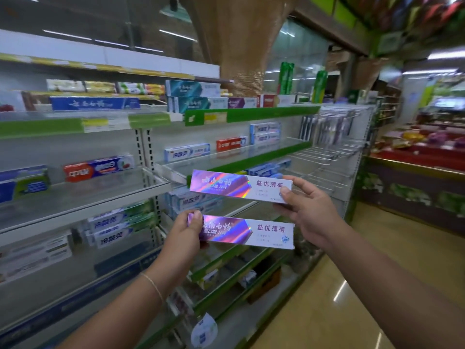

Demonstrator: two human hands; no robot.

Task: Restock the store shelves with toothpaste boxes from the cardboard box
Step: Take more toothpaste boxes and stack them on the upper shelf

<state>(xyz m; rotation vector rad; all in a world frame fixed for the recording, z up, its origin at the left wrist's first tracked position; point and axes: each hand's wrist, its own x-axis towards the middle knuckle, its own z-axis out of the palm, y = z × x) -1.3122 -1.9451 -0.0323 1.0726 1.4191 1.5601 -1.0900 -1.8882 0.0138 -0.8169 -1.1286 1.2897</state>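
While two purple boxes are held up before the shelves (161,182), the step in hand is judged to be carrying stock to its slot. The upper box (240,186) is pinched at its right end by the right hand (305,209), thumb on the front face. The lower box (245,231) is gripped at its left end by the left hand (187,231), fingers wrapped behind it. Both are kept level, one above the other, apart, and clear of every shelf. The cardboard box is not in view. A matching purple pack (239,102) is seen on the upper shelf, right of the teal boxes (192,96); that row is judged the likely target. A lift to that height and an end-first slide are called for next.
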